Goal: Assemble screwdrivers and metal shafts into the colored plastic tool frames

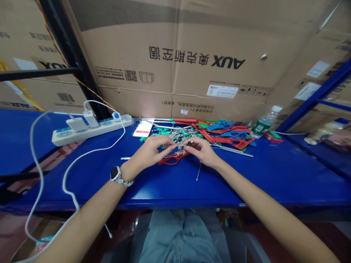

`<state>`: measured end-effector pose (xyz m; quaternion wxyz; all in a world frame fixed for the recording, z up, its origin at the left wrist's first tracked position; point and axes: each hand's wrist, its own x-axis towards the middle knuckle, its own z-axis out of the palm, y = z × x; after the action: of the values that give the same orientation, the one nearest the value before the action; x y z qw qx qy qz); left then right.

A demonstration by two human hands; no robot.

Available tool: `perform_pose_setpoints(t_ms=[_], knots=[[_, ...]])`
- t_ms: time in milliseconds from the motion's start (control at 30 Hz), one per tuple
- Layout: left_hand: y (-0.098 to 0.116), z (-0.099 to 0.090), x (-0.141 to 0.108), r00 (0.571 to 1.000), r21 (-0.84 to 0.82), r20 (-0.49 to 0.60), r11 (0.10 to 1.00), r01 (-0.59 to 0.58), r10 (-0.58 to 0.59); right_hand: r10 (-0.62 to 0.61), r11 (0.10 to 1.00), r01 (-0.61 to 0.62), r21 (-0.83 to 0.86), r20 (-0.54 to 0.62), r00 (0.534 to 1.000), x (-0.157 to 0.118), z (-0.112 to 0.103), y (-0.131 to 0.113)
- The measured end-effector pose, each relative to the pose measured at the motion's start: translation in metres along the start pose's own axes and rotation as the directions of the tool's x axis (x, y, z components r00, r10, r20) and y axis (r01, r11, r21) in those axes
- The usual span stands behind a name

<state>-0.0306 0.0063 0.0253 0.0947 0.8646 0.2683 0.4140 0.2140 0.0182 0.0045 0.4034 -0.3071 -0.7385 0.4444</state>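
Observation:
Both hands meet over the near edge of a pile of small green and metal parts. My left hand, with a watch at its wrist, pinches a thin pale wire between thumb and fingers. Close to its right, my right hand has its fingertips closed on the same wire. Just beneath them lies a red-handled piece. A thin rod with a pale tip sticks out below my right hand; whether the hand holds it I cannot tell.
Red and blue plastic handles are heaped to the right, beside a bottle. A phone lies left of the pile. A power strip with trailing white cables occupies the left. Cardboard stands behind the blue table.

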Motion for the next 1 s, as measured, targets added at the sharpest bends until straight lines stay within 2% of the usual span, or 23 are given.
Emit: perform_pose_setpoints(t_ms=[300, 533, 867, 933, 1000], knots=[[-0.016, -0.013, -0.003, 0.984, -0.073, -0.029, 0.982, 0.172, -0.175, -0.006, 1.0, 0.002, -0.028, -0.13, 0.991, 0.002, -0.005, -0.005], [-0.019, -0.011, -0.004, 0.981, -0.097, 0.003, 0.976, 0.195, -0.196, 0.042, 0.998, -0.036, 0.049, -0.117, 0.992, 0.002, -0.012, -0.004], [-0.021, -0.007, -0.006, 0.972, -0.032, -0.013, 0.971, 0.235, -0.236, 0.078, 0.993, -0.067, 0.094, -0.119, 0.99, 0.001, -0.006, -0.005], [-0.023, -0.005, -0.008, 0.969, 0.005, 0.005, 0.969, 0.248, -0.248, 0.076, 0.994, -0.065, 0.091, -0.13, 0.989, 0.001, -0.006, -0.004], [-0.023, -0.001, -0.009, 0.973, 0.053, 0.067, 0.975, 0.218, -0.221, 0.068, 0.995, -0.055, 0.081, -0.156, 0.985, 0.002, -0.006, -0.003]])
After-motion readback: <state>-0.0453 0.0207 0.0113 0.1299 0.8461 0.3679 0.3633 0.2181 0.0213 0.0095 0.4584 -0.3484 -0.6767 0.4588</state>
